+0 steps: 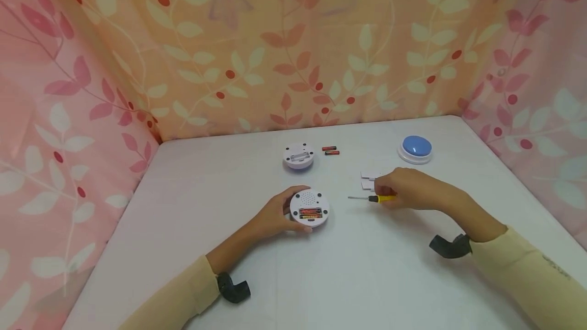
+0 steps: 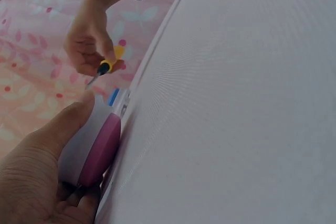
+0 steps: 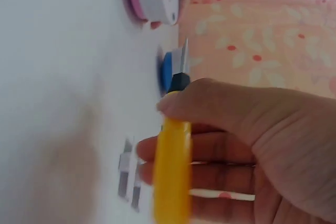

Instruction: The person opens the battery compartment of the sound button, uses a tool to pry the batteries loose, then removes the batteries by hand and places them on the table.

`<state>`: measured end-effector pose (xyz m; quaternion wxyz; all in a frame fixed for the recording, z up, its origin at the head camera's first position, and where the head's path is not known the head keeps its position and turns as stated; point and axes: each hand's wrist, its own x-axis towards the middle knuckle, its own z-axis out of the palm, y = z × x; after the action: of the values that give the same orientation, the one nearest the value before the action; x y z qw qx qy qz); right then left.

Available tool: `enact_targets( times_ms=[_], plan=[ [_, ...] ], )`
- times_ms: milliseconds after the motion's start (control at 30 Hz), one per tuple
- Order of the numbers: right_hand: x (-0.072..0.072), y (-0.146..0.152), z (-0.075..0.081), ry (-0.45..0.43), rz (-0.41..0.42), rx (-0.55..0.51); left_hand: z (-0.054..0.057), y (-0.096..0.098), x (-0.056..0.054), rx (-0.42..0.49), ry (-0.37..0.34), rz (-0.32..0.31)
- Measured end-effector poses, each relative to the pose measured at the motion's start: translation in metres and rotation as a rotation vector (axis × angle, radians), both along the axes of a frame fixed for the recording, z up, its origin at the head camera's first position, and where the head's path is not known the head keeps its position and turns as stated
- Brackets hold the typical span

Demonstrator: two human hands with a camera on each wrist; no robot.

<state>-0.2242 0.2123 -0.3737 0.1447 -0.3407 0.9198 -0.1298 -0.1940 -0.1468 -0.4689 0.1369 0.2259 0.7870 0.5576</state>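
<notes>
My left hand [image 1: 274, 217] grips a round white push-button device [image 1: 310, 199] by its rim, thumb on the near side. Its underside faces up, with speaker holes and two batteries [image 1: 311, 213] in the uncovered compartment. The left wrist view shows the device's magenta button [image 2: 102, 153] facing the table. My right hand [image 1: 405, 187] holds a screwdriver [image 3: 172, 166] by its yellow handle, thumb and fingers around it, the metal shaft directed toward the device. Just beyond that hand lie two small white covers [image 1: 368, 174], partly hidden by the fingers.
Behind the held device, a second white device [image 1: 299, 156] lies underside up, its compartment without batteries. Two loose batteries [image 1: 329, 148] lie beside it. A blue-topped button [image 1: 416, 146] stands at the back right. Floral curtains [image 1: 293, 45] enclose the white table [image 1: 202, 192] at the back and sides.
</notes>
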Motion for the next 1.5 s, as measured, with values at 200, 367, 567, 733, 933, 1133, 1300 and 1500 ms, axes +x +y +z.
enact_targets(
  times_ms=[200,367,567,733,933,1133,1300,1500],
  plan=[
    [0.008,-0.013,0.015,0.106,0.007,-0.092,0.002,0.000,-0.002,0.002,-0.002,-0.003],
    [0.014,-0.026,0.024,0.165,0.054,-0.120,0.001,-0.001,-0.004,-0.004,-0.004,-0.002],
    [0.019,-0.040,0.025,0.168,0.152,-0.150,0.001,-0.001,-0.003,-0.003,-0.002,0.002],
    [0.021,-0.050,0.023,0.205,0.172,-0.150,0.001,0.000,-0.001,-0.015,-0.015,0.006],
    [0.022,-0.058,0.025,0.231,0.184,-0.148,0.003,0.001,-0.001,-0.036,-0.012,0.026],
    [0.023,-0.066,0.026,0.213,0.181,-0.141,0.004,0.001,0.000,-0.059,-0.008,0.037],
    [0.023,-0.071,0.026,0.201,0.181,-0.131,0.004,0.001,0.001,-0.046,-0.007,0.017],
    [0.024,-0.075,0.027,0.200,0.191,-0.136,0.005,0.000,0.002,-0.088,0.028,-0.003]
  ],
)
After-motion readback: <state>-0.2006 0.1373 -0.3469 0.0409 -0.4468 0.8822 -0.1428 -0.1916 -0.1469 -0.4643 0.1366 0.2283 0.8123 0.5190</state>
